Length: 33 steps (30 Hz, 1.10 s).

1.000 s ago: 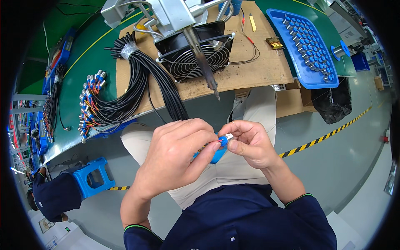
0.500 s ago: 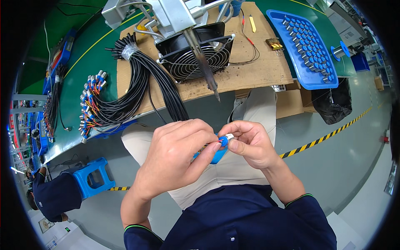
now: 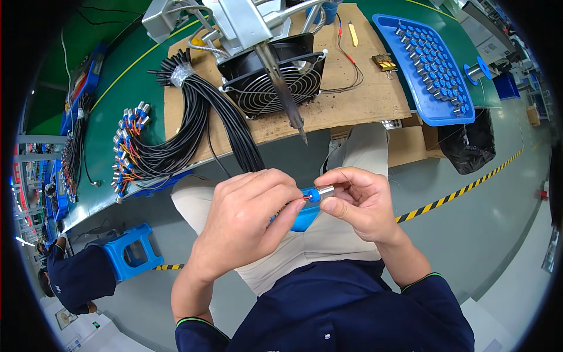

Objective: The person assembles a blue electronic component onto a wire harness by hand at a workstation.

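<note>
My right hand (image 3: 366, 206) pinches a small round metal connector (image 3: 326, 192) with a blue end between thumb and fingertips, over my lap. Close against it, my left hand (image 3: 249, 214) is closed on thin coloured wires (image 3: 307, 198), one of them red, which meet the connector's blue end. The left fingers hide most of the wires. Above both hands, a soldering iron (image 3: 281, 88) hangs from a metal stand, its tip pointing down. Behind it stands a black fan (image 3: 272, 88) with a wire guard.
A bundle of black cables (image 3: 196, 108) with connectors on its ends lies on cardboard (image 3: 375, 100) at the left. On the right, a blue tray (image 3: 434, 114) carries rows of connectors beside a solder spool (image 3: 478, 71). A person (image 3: 79, 276) sits near a blue stool (image 3: 132, 251).
My right fingers have shifted slightly right on the connector, and more of its metal barrel shows. My left hand stays nearly in place with the wires.
</note>
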### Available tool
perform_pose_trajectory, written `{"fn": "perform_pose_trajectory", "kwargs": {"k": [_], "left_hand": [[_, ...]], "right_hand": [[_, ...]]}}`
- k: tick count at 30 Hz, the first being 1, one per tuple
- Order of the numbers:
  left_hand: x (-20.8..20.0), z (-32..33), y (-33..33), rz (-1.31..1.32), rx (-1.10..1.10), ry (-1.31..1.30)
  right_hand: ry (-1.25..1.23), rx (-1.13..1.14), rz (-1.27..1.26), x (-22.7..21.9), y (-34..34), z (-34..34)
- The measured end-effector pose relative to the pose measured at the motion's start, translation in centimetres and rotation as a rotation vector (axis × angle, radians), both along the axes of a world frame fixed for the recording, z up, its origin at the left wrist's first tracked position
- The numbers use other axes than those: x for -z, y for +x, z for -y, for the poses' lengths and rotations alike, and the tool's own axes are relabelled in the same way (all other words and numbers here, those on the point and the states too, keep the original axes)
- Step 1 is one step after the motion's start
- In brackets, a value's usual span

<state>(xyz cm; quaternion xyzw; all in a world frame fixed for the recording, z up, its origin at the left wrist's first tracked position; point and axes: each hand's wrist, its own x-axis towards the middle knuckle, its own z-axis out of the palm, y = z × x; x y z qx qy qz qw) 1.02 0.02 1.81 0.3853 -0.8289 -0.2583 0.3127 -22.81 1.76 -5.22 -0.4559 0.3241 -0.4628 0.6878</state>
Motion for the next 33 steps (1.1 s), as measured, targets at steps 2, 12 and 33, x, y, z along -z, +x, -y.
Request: {"fn": "perform_pose_trajectory", "kwargs": {"k": [2,12,33], "left_hand": [[0.0,-0.1,-0.1,0.001,-0.005,-0.019],[-0.1,-0.3,-0.5,0.021,-0.013,-0.047],[-4.4,4.0,15.2,-0.537,-0.693,0.102]], "right_hand": [[-0.048,0.033,-0.062,0.1,-0.2,-0.2],[-0.175,0.083,-0.231,-1.0,-0.1,-0.4],[0.095,-0.056,-0.144,0.1,0.1,-1.3]]}}
